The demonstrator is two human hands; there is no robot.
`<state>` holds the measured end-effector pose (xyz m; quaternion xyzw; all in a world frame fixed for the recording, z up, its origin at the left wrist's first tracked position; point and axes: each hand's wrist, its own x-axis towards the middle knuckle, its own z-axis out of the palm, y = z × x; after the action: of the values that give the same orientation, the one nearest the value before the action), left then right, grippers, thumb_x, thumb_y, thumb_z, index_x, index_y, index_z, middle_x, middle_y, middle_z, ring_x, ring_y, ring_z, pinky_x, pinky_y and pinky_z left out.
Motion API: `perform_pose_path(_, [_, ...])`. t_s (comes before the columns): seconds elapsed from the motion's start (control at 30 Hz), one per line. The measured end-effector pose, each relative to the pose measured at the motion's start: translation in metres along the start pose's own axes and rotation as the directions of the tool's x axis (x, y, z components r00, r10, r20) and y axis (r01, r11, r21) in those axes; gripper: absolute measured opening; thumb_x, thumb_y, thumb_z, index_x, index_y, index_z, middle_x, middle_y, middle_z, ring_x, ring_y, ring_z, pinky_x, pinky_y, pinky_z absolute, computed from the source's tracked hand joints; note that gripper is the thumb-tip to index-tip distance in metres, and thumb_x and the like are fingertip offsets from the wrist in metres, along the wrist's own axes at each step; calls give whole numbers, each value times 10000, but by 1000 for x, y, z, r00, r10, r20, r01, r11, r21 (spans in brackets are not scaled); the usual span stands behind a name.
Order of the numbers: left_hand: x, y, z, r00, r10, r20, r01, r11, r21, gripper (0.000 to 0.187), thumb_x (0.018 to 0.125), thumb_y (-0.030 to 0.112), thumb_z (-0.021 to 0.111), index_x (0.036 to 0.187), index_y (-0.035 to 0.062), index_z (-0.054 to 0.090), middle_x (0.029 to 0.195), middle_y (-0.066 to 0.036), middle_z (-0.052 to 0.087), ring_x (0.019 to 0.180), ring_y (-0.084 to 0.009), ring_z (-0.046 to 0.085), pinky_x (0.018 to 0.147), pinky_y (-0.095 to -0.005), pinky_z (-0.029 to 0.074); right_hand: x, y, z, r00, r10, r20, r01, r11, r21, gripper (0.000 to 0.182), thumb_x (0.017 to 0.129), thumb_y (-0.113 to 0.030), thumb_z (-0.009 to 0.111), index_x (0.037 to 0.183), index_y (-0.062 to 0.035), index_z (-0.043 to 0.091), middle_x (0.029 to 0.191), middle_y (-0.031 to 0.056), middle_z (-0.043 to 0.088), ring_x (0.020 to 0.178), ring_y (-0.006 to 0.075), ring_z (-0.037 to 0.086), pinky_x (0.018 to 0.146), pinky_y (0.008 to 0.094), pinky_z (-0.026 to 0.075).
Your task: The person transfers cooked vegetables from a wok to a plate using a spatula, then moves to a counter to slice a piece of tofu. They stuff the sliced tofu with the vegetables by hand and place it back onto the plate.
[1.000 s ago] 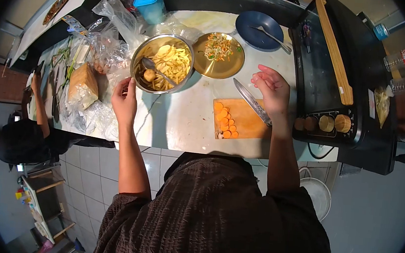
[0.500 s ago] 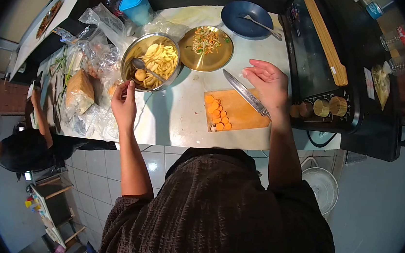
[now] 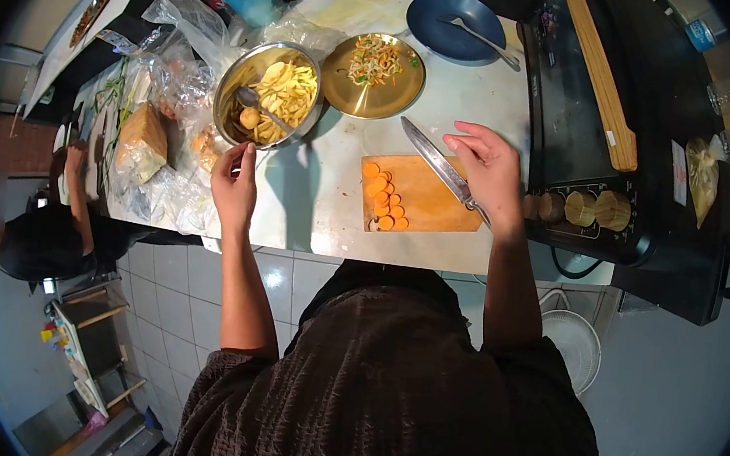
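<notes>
My left hand is beside the near rim of a steel bowl. Its thumb and fingertips are drawn together, and whatever may be between them is hidden. The bowl holds pale yellow sliced pieces, a spoon and a small round brownish item. My right hand hovers with fingers apart over the right side of a wooden cutting board. A knife lies slanted across the board's far edge, its handle end close under my right wrist. Orange carrot slices are on the board's left part.
A gold plate with shredded vegetables and a dark blue plate with a fork stand behind. Plastic bags crowd the left. A black stove borders the right. Another person is at far left.
The view has shifted slightly. My left hand has come a little away from the bowl's rim. My right hand stays above the board with its fingers a bit more spread.
</notes>
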<state>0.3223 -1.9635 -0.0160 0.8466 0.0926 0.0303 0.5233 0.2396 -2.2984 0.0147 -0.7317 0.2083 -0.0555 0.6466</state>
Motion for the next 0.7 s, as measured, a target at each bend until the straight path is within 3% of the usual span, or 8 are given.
perform_pose_path(0.1, [-14,-1,5,1000,-22,-2,22,999,-31,301,889,250,623,1015,-22,648,815,-54,645,728,-94,556,636,-222,432,-4,-1,-5,994,101,33,-97,989,-111,261,791,-104,699,1022,6,646,841,106,702,732,95,619,685,219,470])
perform_pose_path(0.33, [-30,-3,11,991,-134,16,134,991,-11,342,890,279,621,994,-47,638,823,-61,643,755,-100,559,676,-226,433,-1,15,-9,994,91,63,-79,982,-171,227,764,-108,722,960,-1,681,780,77,700,672,79,597,623,223,468])
perform_pose_path(0.43, [-22,-7,15,956,-288,53,289,957,-14,430,898,363,596,966,-60,637,832,-63,635,760,-108,542,700,-237,424,4,27,-10,1000,-2,20,5,983,-185,199,764,-103,718,932,-1,687,793,78,695,640,80,584,600,230,469])
perform_pose_path(0.53, [-14,-9,15,933,-356,61,360,930,-81,445,896,386,594,967,-50,642,821,-56,630,737,-111,530,697,-234,420,4,29,-8,992,-117,41,123,972,-199,255,753,-69,717,1000,-19,675,819,82,689,620,89,581,601,234,471])
perform_pose_path(0.6, [-7,-13,17,923,-382,52,386,914,-125,428,899,376,594,956,-45,644,815,-52,628,737,-112,529,702,-235,420,6,24,-6,973,-231,25,221,882,-416,332,750,-32,711,1075,-24,647,838,80,685,609,86,570,602,230,474])
perform_pose_path(0.63, [-4,-17,18,912,-407,46,409,898,-164,412,902,367,593,945,-39,647,809,-48,625,736,-113,527,707,-236,419,5,23,-4,973,-230,31,221,880,-420,332,750,-32,711,1075,-24,647,838,80,685,609,86,570,602,230,474])
perform_pose_path(0.7, [2,-28,20,927,-371,47,373,907,-196,382,907,349,589,914,-30,644,797,-41,621,726,-105,519,694,-235,414,6,18,0,998,-49,-25,41,964,-265,380,749,-12,711,1117,-7,618,833,81,685,634,79,580,610,219,474])
